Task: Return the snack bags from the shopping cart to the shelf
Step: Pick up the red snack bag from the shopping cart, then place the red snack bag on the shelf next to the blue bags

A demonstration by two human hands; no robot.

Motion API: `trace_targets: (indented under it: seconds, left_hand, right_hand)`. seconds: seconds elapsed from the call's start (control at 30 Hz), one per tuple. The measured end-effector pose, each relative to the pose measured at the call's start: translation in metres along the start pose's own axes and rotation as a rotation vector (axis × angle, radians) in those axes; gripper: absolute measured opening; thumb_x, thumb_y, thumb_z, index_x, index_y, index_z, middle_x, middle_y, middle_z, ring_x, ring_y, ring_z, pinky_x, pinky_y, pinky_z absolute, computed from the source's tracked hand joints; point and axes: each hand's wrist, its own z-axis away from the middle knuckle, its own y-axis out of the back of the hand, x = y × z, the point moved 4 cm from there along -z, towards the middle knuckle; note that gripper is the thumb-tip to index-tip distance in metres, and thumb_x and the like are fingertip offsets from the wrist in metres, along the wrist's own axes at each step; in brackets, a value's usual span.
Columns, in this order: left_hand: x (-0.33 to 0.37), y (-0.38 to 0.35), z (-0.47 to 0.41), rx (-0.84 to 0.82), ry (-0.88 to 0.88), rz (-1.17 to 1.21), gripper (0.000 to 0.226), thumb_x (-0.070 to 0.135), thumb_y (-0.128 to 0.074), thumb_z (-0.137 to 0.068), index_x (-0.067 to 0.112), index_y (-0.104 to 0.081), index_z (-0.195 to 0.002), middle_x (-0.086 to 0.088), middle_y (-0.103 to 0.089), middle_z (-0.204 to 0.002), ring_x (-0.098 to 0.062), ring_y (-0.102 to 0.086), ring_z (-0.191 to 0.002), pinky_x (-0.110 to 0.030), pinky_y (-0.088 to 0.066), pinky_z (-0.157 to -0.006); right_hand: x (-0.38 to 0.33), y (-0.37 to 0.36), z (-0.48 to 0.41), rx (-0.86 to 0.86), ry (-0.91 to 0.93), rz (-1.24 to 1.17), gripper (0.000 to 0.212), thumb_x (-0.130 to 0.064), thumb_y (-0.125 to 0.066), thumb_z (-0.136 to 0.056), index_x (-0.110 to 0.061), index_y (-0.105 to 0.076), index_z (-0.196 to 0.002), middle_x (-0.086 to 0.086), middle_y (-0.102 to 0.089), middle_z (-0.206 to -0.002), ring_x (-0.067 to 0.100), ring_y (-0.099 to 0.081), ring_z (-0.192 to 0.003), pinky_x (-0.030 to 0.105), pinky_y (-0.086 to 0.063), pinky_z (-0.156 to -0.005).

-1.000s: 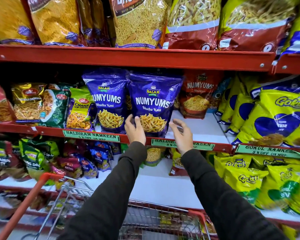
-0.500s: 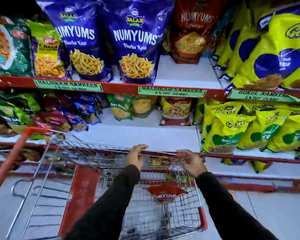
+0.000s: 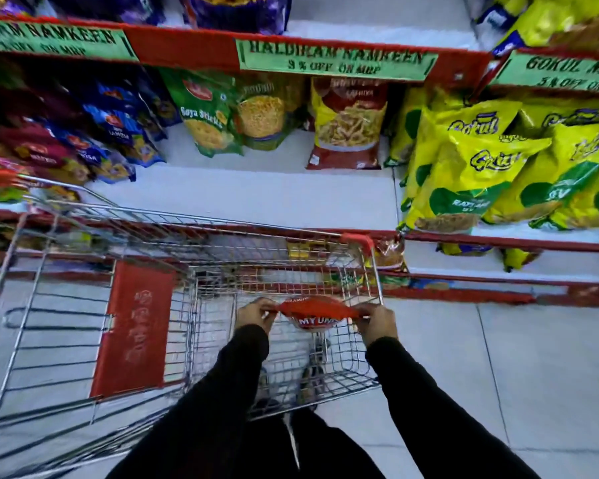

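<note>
A red Numyums snack bag [image 3: 313, 311] stands inside the wire shopping cart [image 3: 201, 257], seen from above. My left hand [image 3: 255, 314] pinches the bag's top edge at its left corner. My right hand [image 3: 376, 319] pinches the same edge at its right corner. Both arms wear dark sleeves and reach down into the cart's basket. The shelf [image 3: 242, 198] with red rails stands just beyond the cart. Two purple Numyums bags [image 3: 236, 10] stand on the upper shelf, cut off by the frame's top edge.
Green price labels [image 3: 336, 60] hang on the upper red rail. Green, yellow and red snack packs [image 3: 346, 126] stand at the back of the white shelf. Yellow Gokul bags [image 3: 481, 174] crowd the right. The cart's red child-seat flap [image 3: 132, 330] is at left. Tiled floor [image 3: 533, 375] lies to the right.
My view has tilted down from the shelf to the cart. Both hands dropped from the purple bags, passed the cart's rim, and now grip the red bag's top.
</note>
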Motion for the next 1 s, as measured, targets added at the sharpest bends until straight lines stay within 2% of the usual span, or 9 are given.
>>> trace_targets:
  seconds: [0.13, 0.2, 0.27, 0.4, 0.53, 0.63, 0.8, 0.9, 1.0]
  left_hand:
    - [0.012, 0.010, 0.006, 0.060, -0.046, -0.079, 0.018, 0.019, -0.063, -0.087, 0.013, -0.071, -0.102, -0.002, -0.065, -0.094, -0.029, -0.064, -0.104, -0.036, -0.050, -0.092]
    - [0.020, 0.015, 0.014, 0.105, -0.047, -0.061, 0.029, 0.026, -0.063, -0.088, 0.009, -0.065, -0.112, -0.015, -0.056, -0.127, -0.033, -0.057, -0.116, -0.038, -0.048, -0.101]
    - [0.031, 0.024, 0.022, 0.130, -0.060, 0.062, 0.033, 0.029, -0.062, -0.088, 0.009, -0.062, -0.114, -0.013, -0.044, -0.138, -0.032, -0.047, -0.126, -0.043, -0.041, -0.111]
    - [0.067, 0.040, 0.040, 0.163, -0.214, 0.195, 0.030, 0.028, -0.058, -0.091, 0.006, -0.059, -0.113, -0.013, -0.049, -0.132, -0.030, -0.046, -0.124, -0.037, -0.041, -0.108]
    - [0.111, 0.067, 0.059, 0.206, -0.346, 0.491, 0.010, 0.015, -0.060, -0.091, 0.016, -0.058, -0.100, 0.006, -0.061, -0.094, -0.018, -0.057, -0.095, 0.005, -0.041, -0.068]
    - [0.157, 0.094, 0.069, 0.223, -0.495, 0.586, 0.017, 0.016, -0.060, -0.091, 0.030, -0.055, -0.085, 0.012, -0.061, -0.087, -0.003, -0.056, -0.081, 0.003, -0.043, -0.067]
    - [0.250, 0.142, 0.085, 0.252, -0.686, 0.721, 0.016, 0.015, -0.060, -0.091, 0.030, -0.060, -0.084, 0.009, -0.064, -0.091, 0.014, -0.061, -0.073, -0.005, -0.051, -0.069]
    - [0.306, 0.166, 0.097, 0.305, -0.791, 0.795, 0.017, 0.013, -0.061, -0.090, 0.029, -0.063, -0.082, 0.015, -0.063, -0.086, 0.016, -0.060, -0.070, -0.007, -0.052, -0.069]
    - [0.363, 0.190, 0.107, 0.353, -0.862, 0.918, 0.016, 0.013, -0.062, -0.090, 0.003, -0.065, -0.102, 0.006, -0.065, -0.087, 0.014, -0.060, -0.071, -0.008, -0.051, -0.070]
  right_hand:
    - [-0.004, 0.014, 0.007, 0.074, 0.049, -0.028, 0.020, -0.005, -0.065, -0.085, -0.012, -0.077, -0.100, 0.013, -0.077, -0.093, 0.029, -0.072, -0.082, 0.037, -0.058, -0.085]
    - [-0.009, 0.027, 0.013, 0.136, 0.130, -0.072, 0.017, -0.012, -0.067, -0.086, -0.011, -0.076, -0.100, 0.011, -0.078, -0.091, 0.022, -0.070, -0.078, 0.023, -0.054, -0.079]
    - [-0.016, 0.041, 0.021, 0.170, 0.202, -0.146, 0.015, -0.015, -0.067, -0.087, -0.008, -0.075, -0.097, 0.007, -0.077, -0.090, 0.014, -0.068, -0.076, 0.015, -0.049, -0.073]
    - [-0.035, 0.075, 0.037, 0.242, 0.301, -0.325, 0.011, -0.019, -0.069, -0.086, -0.026, -0.067, -0.079, -0.015, -0.068, -0.072, 0.003, -0.065, -0.067, 0.000, -0.044, -0.060]
    - [-0.067, 0.112, 0.050, 0.307, 0.384, -0.528, 0.023, -0.022, -0.068, -0.087, -0.040, -0.062, -0.073, -0.019, -0.065, -0.077, -0.014, -0.062, -0.068, 0.001, -0.047, -0.063]
    - [-0.097, 0.148, 0.057, 0.406, 0.478, -0.662, 0.023, -0.028, -0.067, -0.088, -0.050, -0.064, -0.079, -0.020, -0.065, -0.080, -0.013, -0.061, -0.070, 0.003, -0.047, -0.065]
    - [-0.154, 0.220, 0.063, 0.550, 0.625, -0.881, 0.017, -0.018, -0.066, -0.089, -0.034, -0.065, -0.083, 0.007, -0.068, -0.092, 0.016, -0.062, -0.086, 0.037, -0.052, -0.083]
    - [-0.191, 0.268, 0.068, 0.615, 0.732, -0.972, 0.014, -0.012, -0.063, -0.091, -0.025, -0.062, -0.089, 0.002, -0.067, -0.088, -0.002, -0.062, -0.079, 0.019, -0.051, -0.079]
    - [-0.228, 0.315, 0.071, 0.677, 0.812, -1.035, 0.013, -0.009, -0.061, -0.092, -0.022, -0.062, -0.089, -0.003, -0.065, -0.085, -0.008, -0.059, -0.075, 0.011, -0.048, -0.075]
